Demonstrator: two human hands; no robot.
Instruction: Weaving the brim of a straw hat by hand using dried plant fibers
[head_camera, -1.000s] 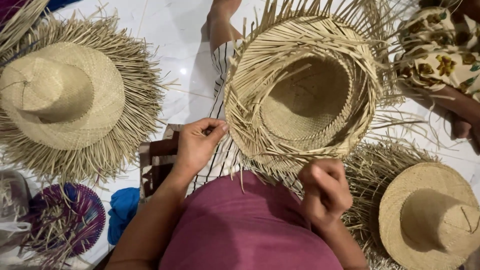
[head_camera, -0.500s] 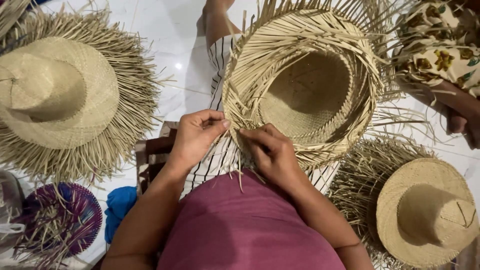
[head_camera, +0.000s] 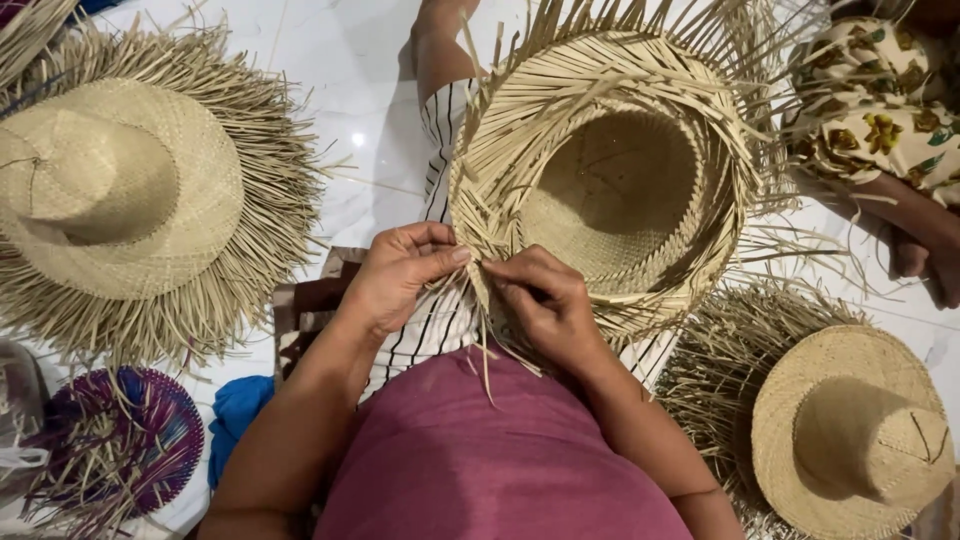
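Both hands pinch loose straw strips at the near rim of the unfinished hat. The left hand and right hand nearly touch. Two finished hats lie on the floor.

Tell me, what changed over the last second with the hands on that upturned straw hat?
The right hand came up from the lap to the near brim of the unfinished pale straw hat and pinched its strands beside the left hand, which kept its grip there. The finished straw hats around stayed put.
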